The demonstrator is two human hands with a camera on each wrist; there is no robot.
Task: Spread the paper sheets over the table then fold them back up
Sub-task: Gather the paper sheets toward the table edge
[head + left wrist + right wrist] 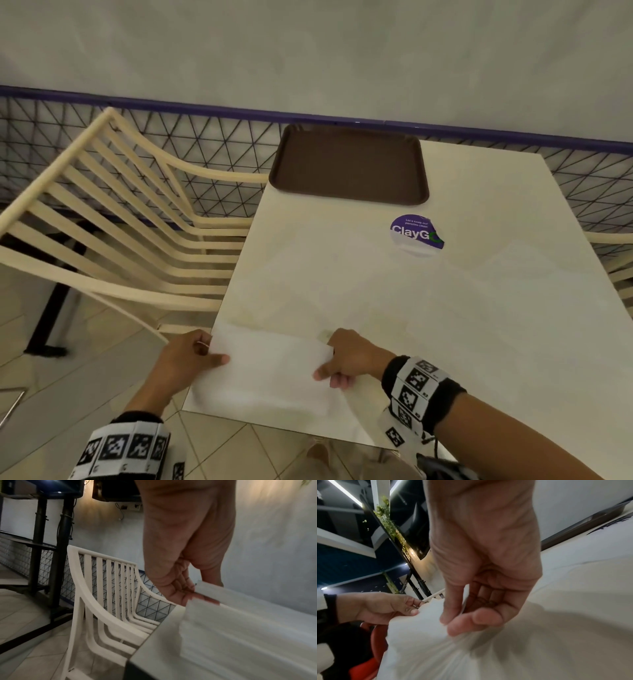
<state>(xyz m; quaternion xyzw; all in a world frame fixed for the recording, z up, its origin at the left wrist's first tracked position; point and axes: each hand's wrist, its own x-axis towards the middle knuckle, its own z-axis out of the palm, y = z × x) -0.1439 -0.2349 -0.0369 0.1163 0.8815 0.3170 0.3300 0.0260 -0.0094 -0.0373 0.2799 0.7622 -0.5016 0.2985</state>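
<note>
From the head view, a white paper sheet [267,370] lies at the near left corner of the pale counter [445,325]. The left hand [185,359] pinches its left edge, thumb on top. The right hand [349,356] pinches the right edge, thumb on top and fingers curled beneath. Well beyond both grips sit a brown tray [349,164] and a round purple sticker [416,234]; a cream slatted chair [120,222] stands left of the left grip.

From the left wrist, the left grip is narrow, fingertips [202,597] clamping a lifted paper corner, palm angled downward.

From the right wrist, thumb and forefinger close on the paper, which puckers toward the grip.

The sheet looks light, limp and easily creased or torn; holding opposite edges near the corners seems best.
</note>
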